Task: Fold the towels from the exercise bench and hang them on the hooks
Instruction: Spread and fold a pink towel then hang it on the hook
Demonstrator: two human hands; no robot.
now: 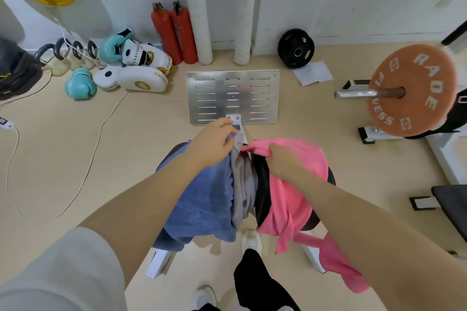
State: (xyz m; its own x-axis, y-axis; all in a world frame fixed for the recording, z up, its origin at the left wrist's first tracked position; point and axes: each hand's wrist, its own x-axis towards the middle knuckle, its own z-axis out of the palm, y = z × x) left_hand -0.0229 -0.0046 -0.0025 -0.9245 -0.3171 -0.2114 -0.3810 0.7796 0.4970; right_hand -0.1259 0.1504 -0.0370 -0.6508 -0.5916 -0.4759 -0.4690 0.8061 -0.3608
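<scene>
Looking down from the head camera, three towels lie draped over the black padded exercise bench (261, 184) at the near centre. The left hand (211, 142) has its fingers curled and pinched around the far edge of the blue terry towel (204, 199), which hangs down the bench's left side. The right hand (284, 159) is closed in a fist on a bunched fold of the bright pink towel (290, 199), which spills over the right side toward the floor. Between them lies a grey towel (242, 184), touching the blue one. Beyond the bench stands a slotted silver metal plate (232, 96); two red fire extinguishers (174, 33) lean against the far wall.
</scene>
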